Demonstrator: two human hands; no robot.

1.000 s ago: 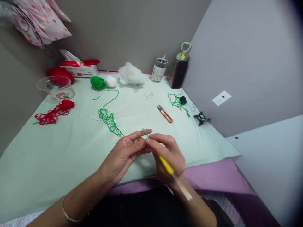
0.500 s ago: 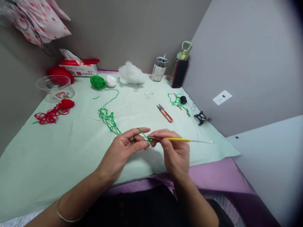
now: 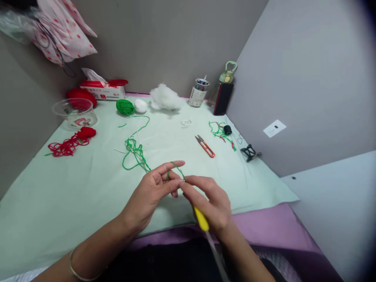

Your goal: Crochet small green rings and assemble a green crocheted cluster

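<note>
My left hand (image 3: 155, 188) pinches a small piece of green crochet work between thumb and fingers, mostly hidden by the fingertips. Green yarn (image 3: 177, 167) loops over its outstretched index finger and down to the pinch. My right hand (image 3: 210, 199) meets it there, thumb and index fingertips touching the work. A crochet hook with a yellow handle (image 3: 201, 219) sits in the right hand, its metal shaft slanting down toward my lap and its working tip out of sight. From the left hand, the yarn runs back to a loose green tangle (image 3: 135, 150) on the table.
Behind stand a green yarn ball (image 3: 125, 107), a white ball (image 3: 140, 105), stuffing (image 3: 165, 98), a pen can (image 3: 198, 94) and a phone (image 3: 223, 98) against a bottle (image 3: 228, 73). Orange thread snips (image 3: 205, 146) lie beyond my hands. Red yarn (image 3: 67, 145) and a clear tub (image 3: 75, 118) are left.
The yellow hook has swung from lying level toward the right to pointing down toward my lap. My right fingertips have closed in on the work at the left hand. The view has tilted slightly.
</note>
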